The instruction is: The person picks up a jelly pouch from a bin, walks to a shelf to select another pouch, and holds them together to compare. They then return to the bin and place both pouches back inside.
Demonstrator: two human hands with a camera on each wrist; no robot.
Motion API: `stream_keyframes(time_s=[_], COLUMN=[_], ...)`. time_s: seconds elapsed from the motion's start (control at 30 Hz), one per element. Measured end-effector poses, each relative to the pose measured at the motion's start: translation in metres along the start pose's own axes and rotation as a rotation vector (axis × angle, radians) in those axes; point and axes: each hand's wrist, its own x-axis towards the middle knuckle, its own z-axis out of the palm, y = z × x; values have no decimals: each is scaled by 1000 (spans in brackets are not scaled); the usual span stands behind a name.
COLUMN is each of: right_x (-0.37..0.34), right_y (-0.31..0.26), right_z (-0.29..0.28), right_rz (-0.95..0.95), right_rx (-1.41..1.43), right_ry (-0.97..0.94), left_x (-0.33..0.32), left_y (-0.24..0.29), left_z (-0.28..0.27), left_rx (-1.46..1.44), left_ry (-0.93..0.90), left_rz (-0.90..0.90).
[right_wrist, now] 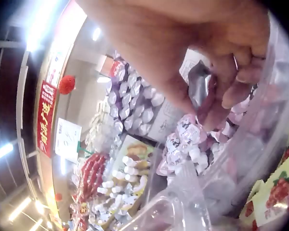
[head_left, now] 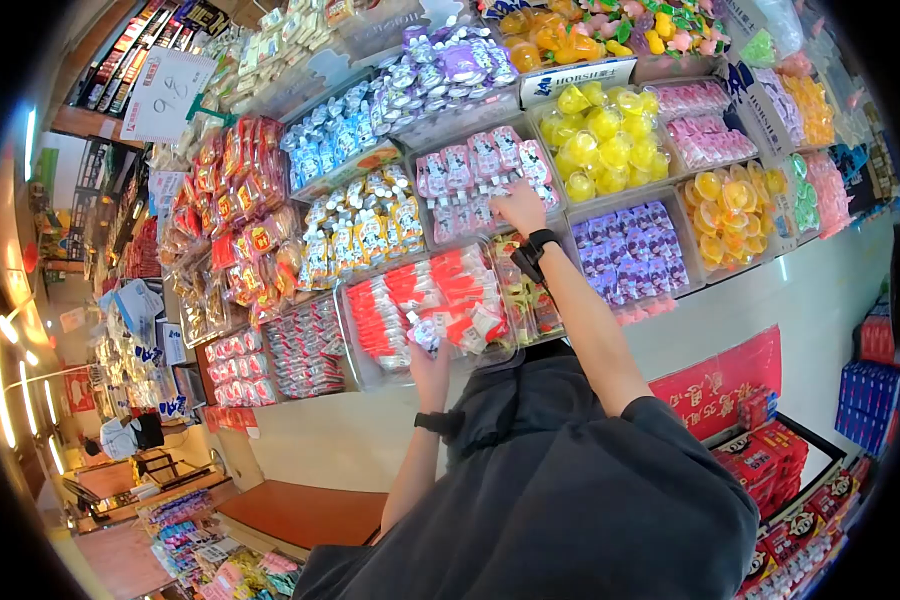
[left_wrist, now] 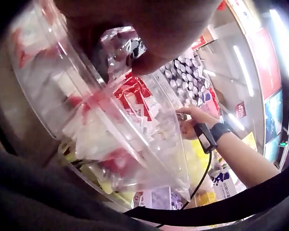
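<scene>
Scanning from the left on my feed, I see red packets [head_left: 238, 165] heaped beside a tray of orange-and-white pouches [head_left: 365, 225], with blue pouches [head_left: 340, 135] just beyond. Next comes the clear bin [head_left: 368, 376] of red-and-white packets [head_left: 425, 290], and over its near part I have the left hand [head_left: 430, 375]. Its thumb and fingers are closed to the width of one small shiny packet [head_left: 426, 333], which juts from the fingertips above the bin's contents (the left wrist camera shows its silvery wrapper blurred and partly covered). Farther right and deeper, I find the right hand [head_left: 523, 210] in the box of pink pouches [head_left: 460, 165]. Its fingers are curled, pinching a silvery pouch [right_wrist: 199, 85] between thumb and fingers, with other pouches close by the fingertips; I cannot tell whether it is clear of them. To the right of that hand sit yellow cups [head_left: 602, 145], purple packets [head_left: 630, 255] nearer the person, and finally orange cups [head_left: 735, 210].
</scene>
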Motion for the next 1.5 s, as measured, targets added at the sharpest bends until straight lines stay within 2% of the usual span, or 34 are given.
stream_keyframes(time_s=[0.13, 0.23, 0.33, 0.47, 0.57, 0.6, 0.7, 0.83, 0.97, 1.13, 1.23, 1.33, 1.43, 1.5], right_x=[-20, -29, -59, -103, -128, -140, -157, -192, -210, -233, -241, -250, -258, -270], right_y=[-1, 5, 2, -1, -2, -8, -9, -8, 12, 7, 9, 11, 28, 27], right_z=[-19, -21, -33, -36, -37, -39, -39, -38, -20, -37, -43, -51, -39, -46], right_rz=[-94, -94, -64, -66, -58, -87, -165, -99, -208, -79, -120, -83, -161, -146], right_rx=[186, 378, 657, 833, 574, 657, 637, 658, 647, 722, 591, 649, 637, 734], right_ry=[97, 108, -76, -270, -350, -389, -561, -700, -684, -671, -635, -716, -687, -682], left_x=[2, 0, 5, 7, 6, 3, -1, -14, -19, -27, -32, -34, -42, -43], left_y=[7, 28, 40, 74, 88, 96, 114, 134, 125, 123, 126, 122, 133, 130], left_z=[0, 5, 8, 9, 6, 5, 3, -2, -2, -2, -6, -12, -16, -18], left_rx=[-57, -306, -341, -376, -375, -388, -409, -416, -474, -446, -425, -397, -425, -406], left_ry=[-49, -117, -134, -211, -277, -291, -332, -349, -354, -339, -333, -360, -419, -456], left_rz=[-19, -54, 14, 5, -10, -15, 35, 24, -13, -7, -52, -102, -156, -132])
